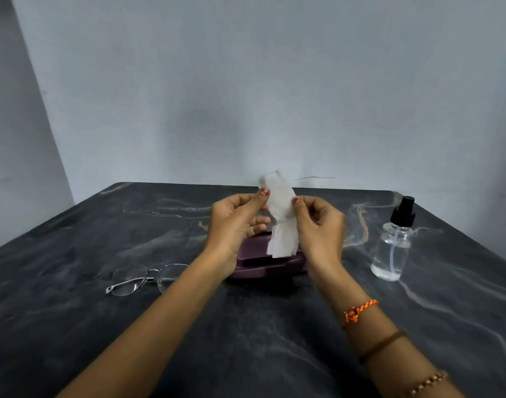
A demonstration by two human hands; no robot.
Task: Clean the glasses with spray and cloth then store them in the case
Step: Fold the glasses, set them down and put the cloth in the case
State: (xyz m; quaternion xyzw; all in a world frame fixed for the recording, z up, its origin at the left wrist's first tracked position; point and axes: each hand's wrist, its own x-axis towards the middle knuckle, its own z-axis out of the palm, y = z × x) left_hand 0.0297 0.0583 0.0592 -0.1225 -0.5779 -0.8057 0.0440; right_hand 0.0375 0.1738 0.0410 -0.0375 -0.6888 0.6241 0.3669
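Observation:
A white cloth (282,216) hangs upright in the air over the middle of the table. My left hand (237,222) pinches its upper left edge and my right hand (320,225) pinches its right edge. Below and behind the hands lies a purple glasses case (263,262), partly hidden by my wrists and the cloth. Thin metal-framed glasses (144,278) rest on the table to the left of my left forearm. A clear spray bottle (394,245) with a black nozzle stands upright to the right of my right hand.
The dark marbled table (73,311) runs back to a pale grey wall (246,96). A thin wire (315,177) shows at the table's far edge. Bracelets sit on my right wrist (361,311).

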